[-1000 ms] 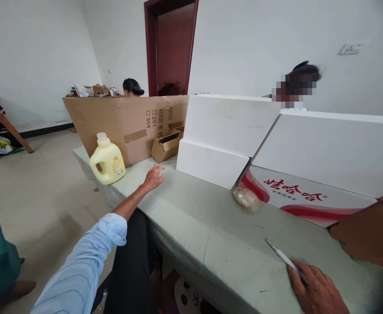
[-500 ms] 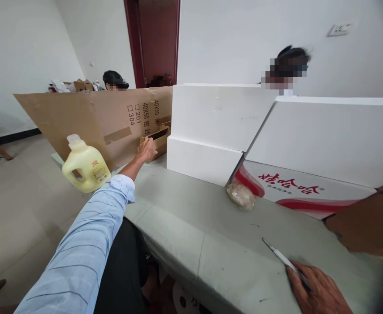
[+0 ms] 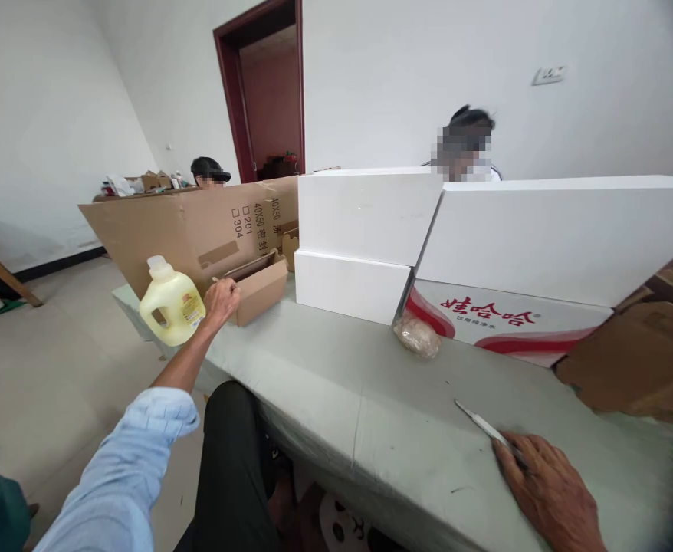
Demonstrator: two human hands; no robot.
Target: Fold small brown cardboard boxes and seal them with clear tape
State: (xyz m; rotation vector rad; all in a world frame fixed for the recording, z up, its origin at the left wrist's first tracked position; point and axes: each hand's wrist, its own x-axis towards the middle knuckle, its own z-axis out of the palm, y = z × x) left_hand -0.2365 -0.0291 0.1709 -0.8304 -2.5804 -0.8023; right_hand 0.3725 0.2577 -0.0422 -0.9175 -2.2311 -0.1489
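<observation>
My left hand (image 3: 221, 300) is closed on the near left end of a small open cardboard box (image 3: 261, 294). That box stands on the table in front of a large cardboard panel (image 3: 210, 222) with printed text. Just left of my hand is a jug of pale yellow liquid (image 3: 171, 303) with a white cap. On the right, my right hand (image 3: 546, 479) rests on the tabletop, its fingers round a slim, silver, scalpel-like knife (image 3: 482, 423). The tip points away to the left; the handle end is mostly covered by the hand.
White boxes (image 3: 353, 284) form a wall along the far side of the table (image 3: 336, 368). A clear plastic-wrapped lump (image 3: 417, 337) lies before a red-and-white printed carton (image 3: 503, 326). Brown cardboard (image 3: 629, 364) stands at the right. Two people sit beyond the boxes.
My left hand has drawn the small cardboard box left and nearer, out from beside the white boxes. My right hand still holds the knife in much the same place. The view has shifted slightly.
</observation>
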